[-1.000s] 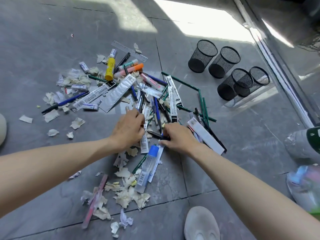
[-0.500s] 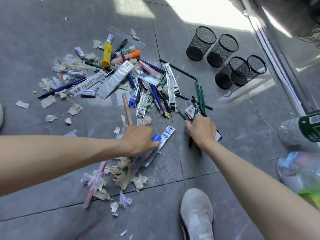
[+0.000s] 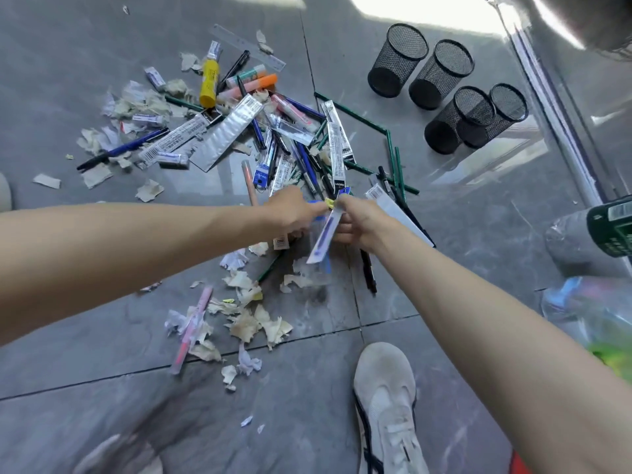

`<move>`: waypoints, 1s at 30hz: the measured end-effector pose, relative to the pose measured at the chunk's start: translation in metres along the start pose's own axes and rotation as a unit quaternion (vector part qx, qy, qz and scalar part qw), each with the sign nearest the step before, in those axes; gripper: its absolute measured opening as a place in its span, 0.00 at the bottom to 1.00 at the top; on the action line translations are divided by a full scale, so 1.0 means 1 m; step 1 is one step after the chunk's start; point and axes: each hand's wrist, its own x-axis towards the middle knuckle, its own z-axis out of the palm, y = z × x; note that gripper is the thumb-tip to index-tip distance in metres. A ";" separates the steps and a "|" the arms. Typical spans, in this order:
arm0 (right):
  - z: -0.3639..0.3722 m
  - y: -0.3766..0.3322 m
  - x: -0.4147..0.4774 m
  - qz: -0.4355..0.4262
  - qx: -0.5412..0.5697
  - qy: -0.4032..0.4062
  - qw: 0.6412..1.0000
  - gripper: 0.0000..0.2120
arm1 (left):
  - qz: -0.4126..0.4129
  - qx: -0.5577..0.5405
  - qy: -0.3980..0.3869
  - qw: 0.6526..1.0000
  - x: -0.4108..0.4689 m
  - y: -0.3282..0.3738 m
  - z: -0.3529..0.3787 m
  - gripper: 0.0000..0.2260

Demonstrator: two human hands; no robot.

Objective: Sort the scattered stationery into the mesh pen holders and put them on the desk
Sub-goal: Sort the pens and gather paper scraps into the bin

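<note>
Scattered stationery (image 3: 280, 138) lies in a pile on the grey floor: packaged pens, blue pens, green pencils (image 3: 393, 155), a yellow glue stick (image 3: 208, 82), an orange highlighter (image 3: 253, 85). Several black mesh pen holders (image 3: 441, 77) stand empty at the upper right. My left hand (image 3: 294, 213) and my right hand (image 3: 359, 220) meet above the pile's near edge. Both pinch the top of a clear packet with a blue pen (image 3: 325, 237) inside. My right hand also grips black pens (image 3: 367, 268) and a white packet (image 3: 400, 213) that stick out behind it.
Torn paper scraps (image 3: 253, 323) and a pink pen (image 3: 191, 330) litter the floor near me. My white shoe (image 3: 386, 405) stands at the bottom right, another shoe (image 3: 116, 453) at the bottom left. A plastic bag (image 3: 588, 302) and a bottle (image 3: 608, 230) lie at the right edge.
My left hand lifted the blue-pen packet off the floor and moved right. My right hand, carrying black pens, came left to meet it; both now pinch the packet's top.
</note>
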 end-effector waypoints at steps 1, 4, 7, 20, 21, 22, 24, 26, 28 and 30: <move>-0.006 -0.002 -0.001 0.014 0.004 -0.027 1.000 0.06 | -0.015 -0.047 -0.009 0.999 0.001 0.006 0.000 0.15; -0.020 -0.007 -0.004 0.063 0.009 -0.131 0.989 0.19 | -0.032 -0.117 -0.039 0.992 0.004 0.024 0.002 0.18; -0.027 -0.007 -0.009 0.021 -0.027 -0.150 0.988 0.18 | -0.019 -0.183 -0.063 0.981 0.008 0.032 0.006 0.19; -0.056 0.028 0.008 -0.156 -0.467 0.316 0.811 0.27 | 0.059 0.375 -0.094 0.920 -0.009 -0.007 0.006 0.13; -0.051 0.029 0.003 -0.203 -0.487 0.337 0.780 0.27 | 0.053 0.351 -0.098 0.930 -0.006 -0.002 0.004 0.14; -0.045 0.032 -0.001 -0.255 -0.498 0.343 0.755 0.25 | 0.050 0.322 -0.094 0.941 -0.003 0.004 0.003 0.16; -0.030 0.045 -0.011 -0.339 -0.500 0.319 0.730 0.17 | 0.038 0.242 -0.072 0.967 0.006 0.015 -0.001 0.16; -0.012 0.069 -0.018 -0.364 -0.495 0.271 0.741 0.13 | 0.017 0.150 -0.024 0.988 0.014 0.024 -0.003 0.16; 0.008 0.093 -0.024 -0.346 -0.475 0.214 0.780 0.17 | -0.016 0.026 0.011 0.999 0.019 0.027 -0.004 0.15; 0.028 0.111 -0.030 -0.327 -0.435 0.155 0.824 0.24 | -0.036 -0.124 0.002 0.992 0.020 0.026 -0.009 0.13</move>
